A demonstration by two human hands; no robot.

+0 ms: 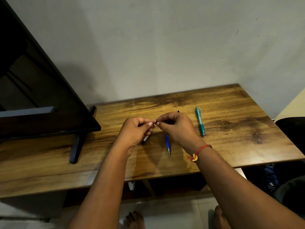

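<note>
Left hand [137, 131] grips black pen [146, 138], right hand [175, 126] pinches its other end; probably best pulled straight along the axis, wrists steady.

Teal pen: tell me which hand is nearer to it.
Right. The right hand sits just left of the teal pen, not touching it. The left hand is farther off, beyond the right hand. Both hands pinch parts of a black pen.
</note>
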